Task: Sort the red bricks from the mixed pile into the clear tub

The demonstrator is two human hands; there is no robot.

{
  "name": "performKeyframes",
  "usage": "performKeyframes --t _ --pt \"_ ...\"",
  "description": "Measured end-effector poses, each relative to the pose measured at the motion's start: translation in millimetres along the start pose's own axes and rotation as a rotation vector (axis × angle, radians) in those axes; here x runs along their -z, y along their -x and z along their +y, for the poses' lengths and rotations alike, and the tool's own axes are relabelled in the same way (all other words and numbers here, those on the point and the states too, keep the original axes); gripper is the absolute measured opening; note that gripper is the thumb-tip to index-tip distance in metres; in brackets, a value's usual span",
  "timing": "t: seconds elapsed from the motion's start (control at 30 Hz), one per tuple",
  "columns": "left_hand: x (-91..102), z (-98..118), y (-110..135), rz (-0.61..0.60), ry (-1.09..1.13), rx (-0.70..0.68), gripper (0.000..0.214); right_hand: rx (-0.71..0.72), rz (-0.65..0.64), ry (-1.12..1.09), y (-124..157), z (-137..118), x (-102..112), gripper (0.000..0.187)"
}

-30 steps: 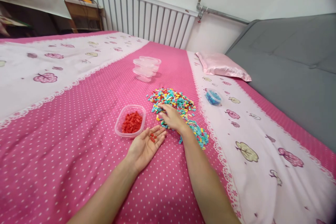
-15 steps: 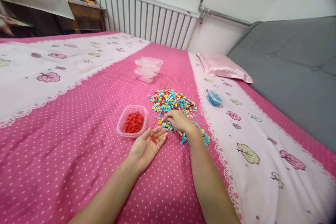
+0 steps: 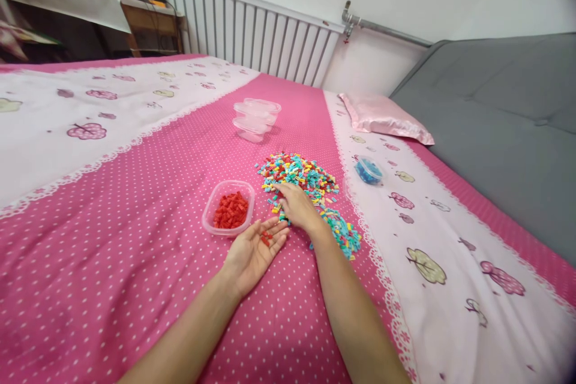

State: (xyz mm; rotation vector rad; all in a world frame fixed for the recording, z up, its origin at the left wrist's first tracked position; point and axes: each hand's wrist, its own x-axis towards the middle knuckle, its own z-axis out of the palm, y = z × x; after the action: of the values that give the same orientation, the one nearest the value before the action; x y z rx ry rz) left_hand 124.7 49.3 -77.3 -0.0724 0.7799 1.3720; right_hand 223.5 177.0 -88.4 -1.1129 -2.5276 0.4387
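- Left forearm (image 3: pixel 193 324): bare as far as the view reaches, smooth in outline, narrowing steadily towards the wrist (image 3: pixel 231 278).
- Right forearm (image 3: pixel 351 306): likewise bare, thickest near the lower edge of the view and slimmer at the wrist (image 3: pixel 319 232).
- Left hand (image 3: pixel 247 255): bare, with a broad palm and slender fingers (image 3: pixel 275 243).
- Right hand (image 3: pixel 299 207): bare too, its back smooth and gently rounded.

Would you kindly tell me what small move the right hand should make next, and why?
I'd suggest the right hand pick out more red from the mixed pile: it is at the pile, red shows there, and the upturned left hand holds red pieces.
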Motion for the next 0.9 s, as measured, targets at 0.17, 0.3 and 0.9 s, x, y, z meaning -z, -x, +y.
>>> performKeyframes --t 0.17,0.3,0.9 --pt "-0.5 -0.2 0.3 -0.005 -0.006 -0.005 0.028 0.045 0.041 0.036 0.1 -4.7 -2.5 0.048" --pt "-1.5 -0.6 0.8 -0.005 -0.006 0.0 0.028 0.157 -0.013 0.074 -2.0 -6.0 -5.6 0.044" --pt "1.0 -0.8 -0.7 -0.014 0.007 -0.002 0.03 0.155 0.102 -0.137 -8.1 -6.0 1.1 0.042"
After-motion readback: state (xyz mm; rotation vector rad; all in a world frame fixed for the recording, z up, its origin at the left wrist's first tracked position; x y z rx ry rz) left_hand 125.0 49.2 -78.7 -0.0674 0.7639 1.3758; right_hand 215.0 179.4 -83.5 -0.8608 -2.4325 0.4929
